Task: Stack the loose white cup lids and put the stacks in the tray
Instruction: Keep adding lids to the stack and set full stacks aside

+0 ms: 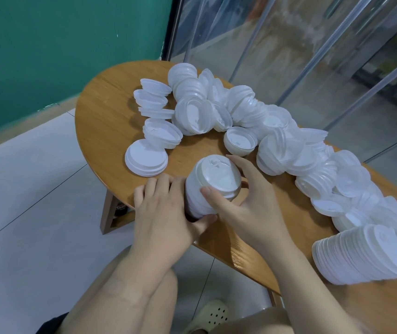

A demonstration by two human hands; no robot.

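A short stack of white cup lids (210, 182) stands near the front edge of the wooden table (110, 116). My left hand (166, 213) cups its lower left side, thumb under the base. My right hand (245, 198) grips the top lid, thumb on the near rim and fingers over the far rim. A long heap of loose white lids (253, 116) runs across the table from the back to the right. A long stack of lids (366, 254) lies on its side at the right edge. No tray is in view.
Small separate stacks of lids (154, 97) and a flat stack (146, 158) sit on the table's left part. A teal wall stands at the left, clear plastic curtains behind. Pale floor tiles lie below; my knees and a slipper (210, 315) are under the table's near edge.
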